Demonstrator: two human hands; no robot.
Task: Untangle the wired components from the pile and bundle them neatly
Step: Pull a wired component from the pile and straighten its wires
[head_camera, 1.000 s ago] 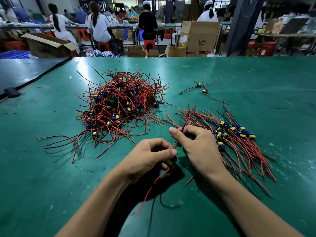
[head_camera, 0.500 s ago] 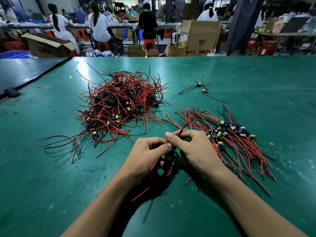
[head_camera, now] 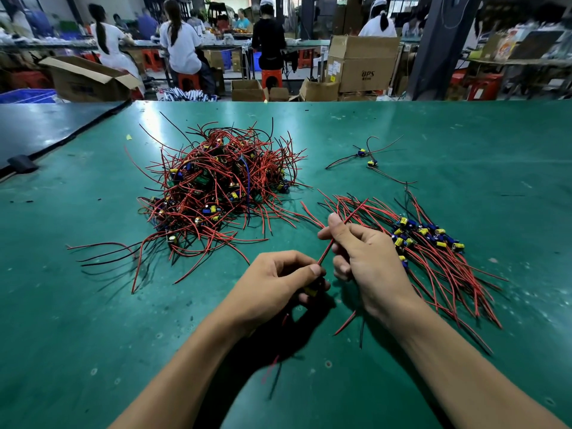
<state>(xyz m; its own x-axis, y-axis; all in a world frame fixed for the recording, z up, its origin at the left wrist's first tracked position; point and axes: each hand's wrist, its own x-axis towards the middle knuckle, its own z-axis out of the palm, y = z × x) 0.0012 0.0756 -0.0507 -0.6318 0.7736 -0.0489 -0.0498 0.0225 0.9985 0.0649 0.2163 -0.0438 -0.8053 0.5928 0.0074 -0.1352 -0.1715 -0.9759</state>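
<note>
Broadly, a green table (head_camera: 464,134) fills the middle and lower frame, with a workshop of seated people and a cardboard box (head_camera: 362,63) across the top edge. Left of centre sits the tangled pile (head_camera: 216,187), a heap of red and black wires knotted around small yellow and blue components, with loose ends splaying toward the lower left. At centre right lies the sorted bundle (head_camera: 439,267), its wires running roughly parallel and its yellow and blue parts grouped together at the upper end.

Both forearms come up from the bottom edge and meet just below centre. The right hand (head_camera: 368,261) partly overlaps the near edge of the sorted bundle and pinches a red wire (head_camera: 343,230) between thumb and forefinger. That wire slants down and left to the left hand (head_camera: 272,286), whose curled fingers and thumb clasp a yellow component (head_camera: 311,291) at its lower end. More red and black wire ends trail out below both hands.

In the upper right, well apart from both heaps, lie two loose components (head_camera: 366,157) with thin dark leads.
</note>
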